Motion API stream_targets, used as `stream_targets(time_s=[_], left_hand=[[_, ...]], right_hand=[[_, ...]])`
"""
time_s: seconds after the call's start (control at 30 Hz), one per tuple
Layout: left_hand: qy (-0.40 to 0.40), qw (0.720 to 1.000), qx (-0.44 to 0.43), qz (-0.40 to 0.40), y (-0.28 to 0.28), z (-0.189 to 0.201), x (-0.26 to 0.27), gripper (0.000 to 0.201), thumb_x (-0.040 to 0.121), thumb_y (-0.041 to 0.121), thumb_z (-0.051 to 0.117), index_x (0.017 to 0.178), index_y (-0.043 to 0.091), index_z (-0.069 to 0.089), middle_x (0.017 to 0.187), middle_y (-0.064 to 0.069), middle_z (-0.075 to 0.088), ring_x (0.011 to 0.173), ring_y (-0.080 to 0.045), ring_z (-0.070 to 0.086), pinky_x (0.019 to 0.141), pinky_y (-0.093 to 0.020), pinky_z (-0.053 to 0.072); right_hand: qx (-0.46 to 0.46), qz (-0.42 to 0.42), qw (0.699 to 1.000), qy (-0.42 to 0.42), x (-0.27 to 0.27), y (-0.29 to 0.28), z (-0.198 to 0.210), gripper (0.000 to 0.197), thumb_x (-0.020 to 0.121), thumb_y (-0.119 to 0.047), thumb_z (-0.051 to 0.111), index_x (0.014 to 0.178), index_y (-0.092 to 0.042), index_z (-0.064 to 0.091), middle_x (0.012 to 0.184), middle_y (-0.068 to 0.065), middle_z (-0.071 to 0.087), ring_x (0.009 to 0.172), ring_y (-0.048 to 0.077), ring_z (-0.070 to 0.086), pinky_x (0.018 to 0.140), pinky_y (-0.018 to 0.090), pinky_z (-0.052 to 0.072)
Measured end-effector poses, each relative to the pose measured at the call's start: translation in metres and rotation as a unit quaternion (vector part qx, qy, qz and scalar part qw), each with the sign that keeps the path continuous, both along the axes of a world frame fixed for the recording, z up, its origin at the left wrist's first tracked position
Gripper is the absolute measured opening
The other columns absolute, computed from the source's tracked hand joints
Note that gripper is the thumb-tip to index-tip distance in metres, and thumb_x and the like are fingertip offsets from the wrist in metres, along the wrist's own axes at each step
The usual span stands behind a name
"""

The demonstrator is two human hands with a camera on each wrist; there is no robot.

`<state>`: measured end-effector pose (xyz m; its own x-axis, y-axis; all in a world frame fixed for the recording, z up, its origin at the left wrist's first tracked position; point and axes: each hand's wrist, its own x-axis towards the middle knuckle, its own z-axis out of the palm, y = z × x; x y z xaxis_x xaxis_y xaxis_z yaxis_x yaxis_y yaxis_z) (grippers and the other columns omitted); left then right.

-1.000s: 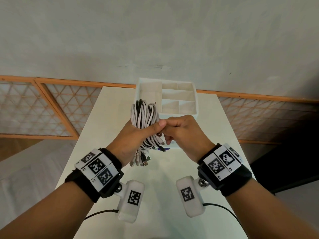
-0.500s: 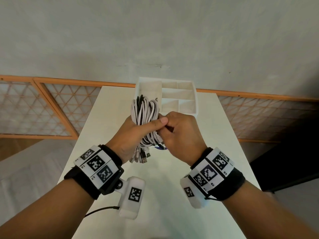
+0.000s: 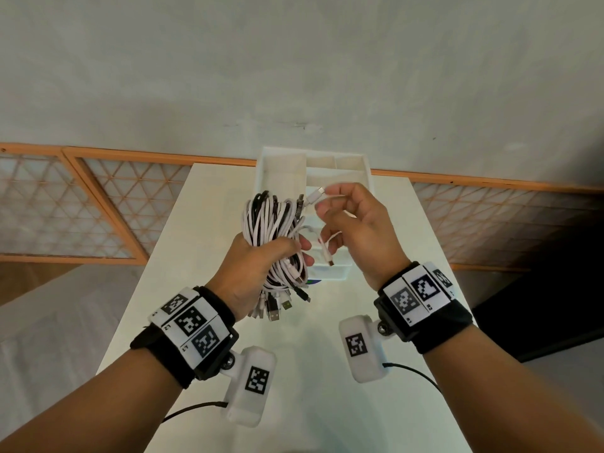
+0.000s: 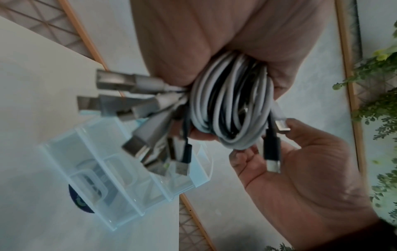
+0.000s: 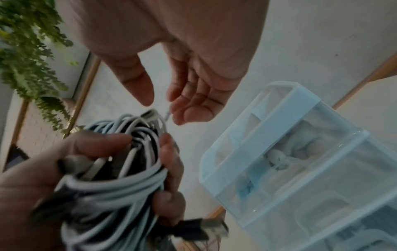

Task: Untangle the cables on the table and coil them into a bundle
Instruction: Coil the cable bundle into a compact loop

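Note:
My left hand [image 3: 291,256] grips a coiled bundle of white and black cables [image 3: 271,220] upright above the table [image 3: 310,371], and several plug ends hang below the fist. The bundle [image 4: 232,105] fills the left wrist view. My right hand [image 3: 327,202] is raised just right of the bundle's top, palm toward me. A loose white cable end [image 3: 316,195] runs through its curled fingers, its plug pointing left, and another short loop of it hangs below the hand. In the right wrist view the thumb stands apart from the fingers above the bundle [image 5: 120,178].
A translucent white compartment organizer [image 3: 281,165] stands on the table's far end, right behind my hands, with small items in it [image 5: 290,152]. An orange-framed lattice rail runs behind the table and green plants show at the sides. Bare tabletop lies below my wrists.
My right hand has left my left fist and risen up and to the right, drawing a white cable end out of the bundle. The left hand keeps its grip.

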<state>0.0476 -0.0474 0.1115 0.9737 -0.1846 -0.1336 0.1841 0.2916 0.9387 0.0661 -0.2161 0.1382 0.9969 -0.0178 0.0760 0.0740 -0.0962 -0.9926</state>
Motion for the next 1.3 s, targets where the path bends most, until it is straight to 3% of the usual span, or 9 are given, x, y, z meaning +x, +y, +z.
stream_targets(time_s=[0.1, 0.2, 0.4, 0.63, 0.77, 0.97, 1.07, 1.17, 1.3], left_hand=[[0.003, 1.0, -0.003, -0.02, -0.001, 0.001, 0.0, 0.022, 0.072, 0.007, 0.067, 0.093, 0.002, 0.07, 0.085, -0.025, 0.068, 0.078, -0.034, 0.07, 0.064, -0.038, 0.056], [0.0, 1.0, 0.001, -0.018, -0.002, 0.003, 0.0, 0.024, 0.071, 0.009, 0.068, 0.094, 0.002, 0.07, 0.083, -0.025, 0.068, 0.075, -0.033, 0.069, 0.063, -0.037, 0.056], [-0.016, 1.0, 0.017, 0.006, 0.003, 0.003, 0.005, 0.025, 0.071, 0.012, 0.068, 0.094, 0.003, 0.07, 0.082, -0.021, 0.068, 0.081, -0.032, 0.069, 0.071, -0.042, 0.057], [-0.036, 0.999, -0.005, -0.014, 0.002, 0.005, 0.002, 0.026, 0.075, 0.006, 0.067, 0.095, 0.019, 0.078, 0.099, -0.011, 0.073, 0.091, -0.023, 0.07, 0.087, -0.044, 0.056], [-0.028, 0.999, -0.021, -0.034, 0.006, 0.006, 0.001, 0.026, 0.076, 0.007, 0.067, 0.099, 0.014, 0.077, 0.096, -0.011, 0.073, 0.089, -0.028, 0.07, 0.083, -0.043, 0.057], [-0.065, 0.992, -0.039, -0.105, 0.006, 0.013, -0.004, 0.017, 0.085, 0.008, 0.062, 0.096, 0.016, 0.071, 0.088, -0.012, 0.07, 0.088, -0.028, 0.069, 0.076, -0.035, 0.055], [-0.065, 0.992, -0.034, -0.102, 0.005, 0.013, -0.005, 0.016, 0.084, 0.006, 0.062, 0.091, 0.015, 0.074, 0.087, -0.015, 0.069, 0.087, -0.029, 0.069, 0.076, -0.035, 0.055], [-0.071, 0.994, 0.006, -0.083, 0.008, 0.009, -0.004, 0.03, 0.079, 0.003, 0.065, 0.109, 0.0, 0.068, 0.099, -0.023, 0.071, 0.097, -0.037, 0.069, 0.081, -0.041, 0.056], [-0.075, 0.994, 0.063, -0.039, 0.006, 0.008, -0.004, 0.029, 0.074, 0.001, 0.064, 0.102, -0.001, 0.069, 0.094, -0.03, 0.07, 0.088, -0.039, 0.071, 0.077, -0.049, 0.058]], right_hand=[[0.0, 0.018, 1.0, 0.02, 0.003, 0.001, 0.004, 0.03, 0.101, -0.012, 0.055, 0.13, -0.011, 0.061, 0.11, 0.007, 0.067, 0.068, 0.023, 0.063, 0.061, 0.037, 0.052], [-0.041, 0.014, 0.999, -0.001, -0.001, 0.0, 0.004, 0.02, 0.101, -0.009, 0.054, 0.107, -0.002, 0.071, 0.095, 0.014, 0.073, 0.065, 0.026, 0.062, 0.061, 0.04, 0.053], [-0.014, 0.084, 0.995, 0.052, -0.013, -0.007, 0.004, 0.022, 0.093, 0.005, 0.061, 0.114, 0.0, 0.066, 0.074, 0.011, 0.071, 0.058, 0.026, 0.061, 0.053, 0.031, 0.051], [0.072, 0.141, 0.985, 0.065, -0.016, -0.007, 0.017, 0.027, 0.098, -0.002, 0.054, 0.122, 0.007, 0.061, 0.11, 0.029, 0.07, 0.066, 0.03, 0.061, 0.055, 0.03, 0.048], [0.111, 0.136, 0.982, 0.069, -0.016, -0.009, 0.014, 0.025, 0.098, -0.004, 0.053, 0.117, 0.005, 0.066, 0.1, 0.022, 0.072, 0.058, 0.024, 0.057, 0.052, 0.027, 0.044], [0.07, 0.074, 0.995, 0.013, -0.016, 0.005, 0.005, 0.014, 0.085, -0.001, 0.073, 0.097, -0.005, 0.068, 0.066, 0.007, 0.069, 0.046, 0.018, 0.053, 0.045, 0.025, 0.041], [0.053, 0.049, 0.997, -0.013, -0.017, 0.013, 0.0, 0.014, 0.084, 0.003, 0.073, 0.094, -0.003, 0.065, 0.069, 0.011, 0.07, 0.048, 0.019, 0.055, 0.045, 0.025, 0.046], [0.017, 0.061, 0.997, -0.048, -0.019, 0.013, -0.007, 0.011, 0.083, -0.003, 0.077, 0.083, -0.008, 0.067, 0.071, 0.014, 0.07, 0.058, 0.023, 0.061, 0.054, 0.031, 0.055], [-0.037, 0.103, 0.993, -0.044, -0.02, 0.007, -0.007, 0.014, 0.087, 0.003, 0.071, 0.081, -0.009, 0.069, 0.064, 0.001, 0.069, 0.05, 0.012, 0.058, 0.048, 0.018, 0.046]])
